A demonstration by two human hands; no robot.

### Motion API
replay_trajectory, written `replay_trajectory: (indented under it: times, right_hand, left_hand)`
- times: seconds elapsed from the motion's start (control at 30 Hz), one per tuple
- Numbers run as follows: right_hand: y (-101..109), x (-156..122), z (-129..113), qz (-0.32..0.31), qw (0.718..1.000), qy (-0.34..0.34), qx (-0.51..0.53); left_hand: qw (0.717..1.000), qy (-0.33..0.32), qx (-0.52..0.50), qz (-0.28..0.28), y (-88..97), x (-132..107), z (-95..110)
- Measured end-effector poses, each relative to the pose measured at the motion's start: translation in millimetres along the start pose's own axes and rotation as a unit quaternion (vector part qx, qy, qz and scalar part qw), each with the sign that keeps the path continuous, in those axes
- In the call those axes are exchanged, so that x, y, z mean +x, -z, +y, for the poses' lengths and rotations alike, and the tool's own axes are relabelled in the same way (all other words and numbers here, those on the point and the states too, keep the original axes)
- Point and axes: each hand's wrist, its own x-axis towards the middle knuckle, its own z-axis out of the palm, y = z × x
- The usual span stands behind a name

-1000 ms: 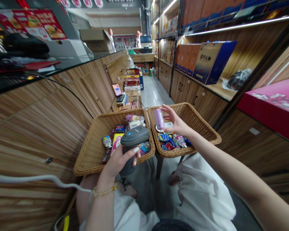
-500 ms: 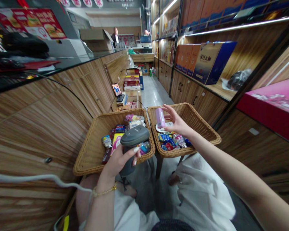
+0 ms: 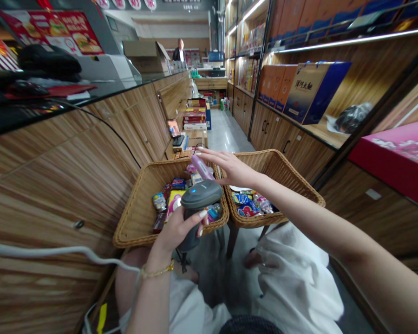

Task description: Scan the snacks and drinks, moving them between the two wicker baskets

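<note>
My left hand [image 3: 181, 227] is wrapped round the handle of a dark grey barcode scanner [image 3: 201, 194], which it holds above the front of the left wicker basket [image 3: 128, 218]. A small blue light shows on the scanner's top. In my right hand [image 3: 233, 168] is a small purple cylindrical container [image 3: 202, 168], tilted, just behind the scanner and over the left basket's right side. Several small packaged goods lie in that basket, among them a yellow and pink box [image 3: 174, 203]. Blue packets [image 3: 242, 198] and other wrapped items lie in the right wicker basket [image 3: 299, 195].
A wooden counter [image 3: 90, 153] runs along the left, with a cardboard box [image 3: 146, 56] on top. A phone on a stand [image 3: 176, 132] and stacked boxes [image 3: 195, 118] are beyond the baskets. Shelves with a gift box [image 3: 315, 90] line the right. A person [image 3: 179, 51] is far back.
My right hand has carried the purple container left, from over the right basket to behind the scanner above the left one. The left hand keeps hold of the scanner, whose blue light now shows.
</note>
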Motion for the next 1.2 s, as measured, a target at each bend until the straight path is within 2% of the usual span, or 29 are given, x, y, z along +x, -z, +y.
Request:
replay_trajectory:
  times: [0.07, 0.13, 0.2, 0.27, 0.37, 0.47, 0.6, 0.73, 0.87, 0.97, 1.07, 1.2]
  right_hand:
    - [0, 3, 0, 0.012, 1.000, 0.015, -0.020]
    - [3, -3, 8, 0.050, 0.998, 0.011, -0.028]
    - [6, -15, 22, 0.084, 0.995, -0.022, -0.040]
    - [10, -30, 42, 0.085, 0.991, -0.081, -0.066]
    - [13, -52, 71, 0.023, 0.977, -0.170, -0.124]
    - [13, -69, 90, -0.091, 0.955, -0.208, -0.192]
    - [2, -78, 100, -0.250, 0.911, -0.184, -0.273]
    - [-20, -78, 106, -0.341, 0.870, -0.145, -0.324]
    - [-45, -77, 112, -0.360, 0.866, -0.119, -0.326]
    - [-54, -75, 113, -0.359, 0.868, -0.102, -0.329]
    - [-54, -72, 113, -0.354, 0.871, -0.083, -0.330]
    - [-42, -71, 111, -0.350, 0.874, -0.066, -0.331]
  left_hand:
    - [1.000, 0.000, -0.001, 0.000, -0.3, 0, 0]
    - [1.000, 0.000, -0.001, -0.004, -0.4, 0, 0]
    - [1.000, -0.003, -0.001, -0.008, 0.0, 1, 0]
    - [1.000, -0.006, 0.000, -0.011, 0.7, 1, 0]
    - [1.000, -0.003, 0.004, -0.014, 1.5, 2, -1]
    - [1.000, 0.005, 0.007, -0.011, 2.3, 1, -3]
    - [1.000, 0.011, 0.002, -0.011, 3.8, 1, -4]
    - [1.000, 0.017, 0.005, -0.007, 3.5, 2, -2]
    - [1.000, 0.019, 0.000, -0.004, 1.6, 1, 0]
    - [1.000, 0.018, -0.002, -0.001, 0.5, 0, 1]
    - [1.000, 0.013, 0.002, 0.000, -0.2, 1, 2]
    - [1.000, 0.007, 0.004, -0.001, -1.1, 1, 4]
